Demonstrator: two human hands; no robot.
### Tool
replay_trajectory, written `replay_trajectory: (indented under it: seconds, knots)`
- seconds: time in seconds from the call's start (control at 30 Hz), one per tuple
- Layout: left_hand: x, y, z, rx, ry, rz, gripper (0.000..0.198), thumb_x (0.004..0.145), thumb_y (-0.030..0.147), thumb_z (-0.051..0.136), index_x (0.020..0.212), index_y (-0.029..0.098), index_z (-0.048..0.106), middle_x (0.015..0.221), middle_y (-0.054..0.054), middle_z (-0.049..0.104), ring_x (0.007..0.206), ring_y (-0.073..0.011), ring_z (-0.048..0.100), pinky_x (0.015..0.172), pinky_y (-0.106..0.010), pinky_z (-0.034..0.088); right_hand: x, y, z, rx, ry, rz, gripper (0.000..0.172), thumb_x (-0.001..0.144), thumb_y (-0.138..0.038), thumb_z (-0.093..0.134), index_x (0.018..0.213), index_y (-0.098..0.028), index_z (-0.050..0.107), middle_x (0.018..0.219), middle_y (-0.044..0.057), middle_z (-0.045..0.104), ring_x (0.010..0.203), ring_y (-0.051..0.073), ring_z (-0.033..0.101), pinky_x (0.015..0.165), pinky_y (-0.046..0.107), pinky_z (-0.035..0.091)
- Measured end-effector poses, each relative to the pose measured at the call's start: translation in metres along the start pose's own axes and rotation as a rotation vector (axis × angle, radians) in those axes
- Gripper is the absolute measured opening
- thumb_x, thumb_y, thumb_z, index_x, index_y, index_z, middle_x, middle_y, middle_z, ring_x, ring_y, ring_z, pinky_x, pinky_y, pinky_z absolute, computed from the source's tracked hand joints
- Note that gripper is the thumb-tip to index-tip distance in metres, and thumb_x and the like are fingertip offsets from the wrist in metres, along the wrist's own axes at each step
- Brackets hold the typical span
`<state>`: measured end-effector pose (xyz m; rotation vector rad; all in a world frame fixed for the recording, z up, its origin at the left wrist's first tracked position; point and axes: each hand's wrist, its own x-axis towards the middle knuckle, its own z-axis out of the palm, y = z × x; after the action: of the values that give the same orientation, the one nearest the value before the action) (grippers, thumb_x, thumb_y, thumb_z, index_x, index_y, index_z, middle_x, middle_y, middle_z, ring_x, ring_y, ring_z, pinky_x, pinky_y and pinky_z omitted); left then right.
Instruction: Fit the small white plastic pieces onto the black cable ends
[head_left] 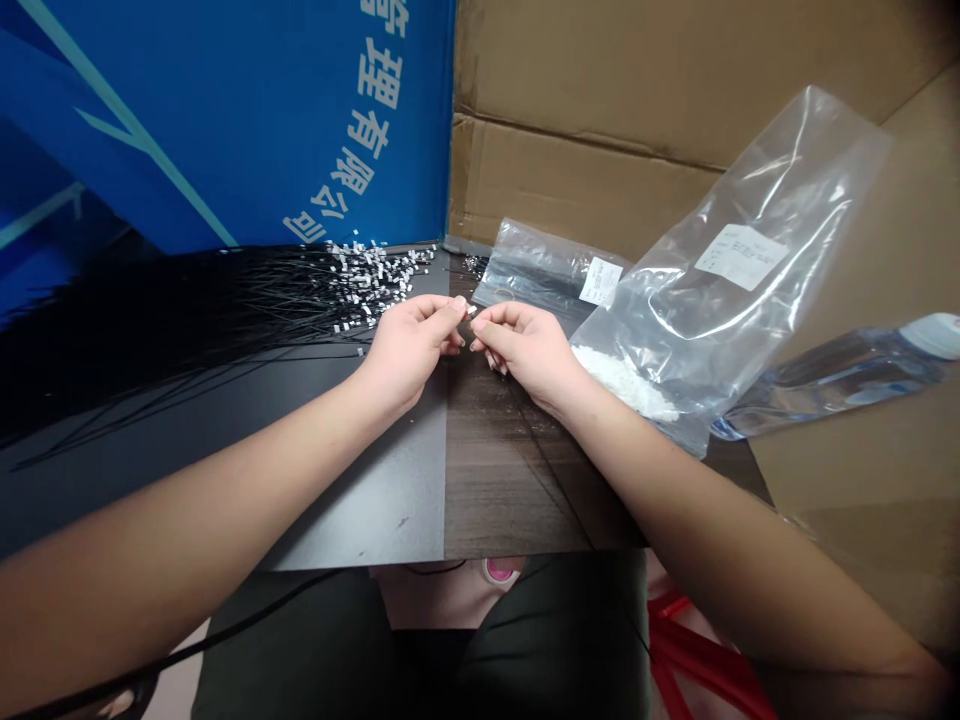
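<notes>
- Head view: the left hand (pixel 405 350) and right hand (pixel 525 352) are raised above a dark wood-grain tabletop (pixel 517 475), forearms angled inward.
- Left hand: thumb and fingers are pinched closed on a small white plastic connector (pixel 471 310).
- Right hand: thumb and forefinger are pinched just beside it; any held item is too small to tell.
- Far left: long thin black wires (pixel 225 310) lie fanned out, tipped with white connectors (pixel 382 275).
- Right: a clear plastic bag (pixel 720 270) holds loose white pieces (pixel 622 385).

White Chinese characters curve across a blue board (pixel 225 120), reading "理有限公司", a company-name ending. A label (pixel 742 257) on the large bag (pixel 750 200) and a label (pixel 600 281) on the small bag (pixel 540 265) show print too small to read.
</notes>
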<state>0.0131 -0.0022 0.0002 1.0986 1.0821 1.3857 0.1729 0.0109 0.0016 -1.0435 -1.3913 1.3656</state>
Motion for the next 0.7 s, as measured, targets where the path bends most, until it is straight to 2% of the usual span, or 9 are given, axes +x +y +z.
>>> replay_trajectory:
  seconds: [0.2,0.37,0.7]
  knots:
    - [0.0009,0.0024,-0.0018,-0.034,0.007,-0.007,0.022,0.081,0.036,0.084,0.085,0.016,0.077,0.075,-0.003,0.069,0.064,-0.0107,0.058,0.061,-0.024,0.047,0.0023,0.005,-0.0029,0.054,-0.02,-0.01,0.021,0.085,-0.033,0.081,0.086,-0.017,0.066,0.071,0.0,0.071,0.052,0.007,0.053,0.05,0.022,0.04]
    - [0.0001,0.0015,-0.0014,0.003,-0.013,0.017,0.019,0.082,0.034,0.081,0.085,0.016,0.076,0.071,-0.002,0.067,0.063,-0.0112,0.058,0.061,-0.025,0.046,0.0034,0.0083,-0.004,0.072,-0.033,-0.009,0.029,0.081,-0.039,0.085,0.088,-0.018,0.067,0.073,0.0,0.072,0.053,0.007,0.054,0.049,0.022,0.04]
    - [0.0013,-0.0002,-0.0024,0.042,-0.051,0.032,0.016,0.082,0.031,0.079,0.086,0.016,0.076,0.07,-0.003,0.069,0.062,-0.0117,0.058,0.061,-0.026,0.046,0.0015,0.006,-0.0018,0.086,-0.058,0.01,0.031,0.081,-0.043,0.084,0.089,-0.018,0.067,0.074,0.0,0.072,0.054,0.007,0.057,0.051,0.022,0.042]
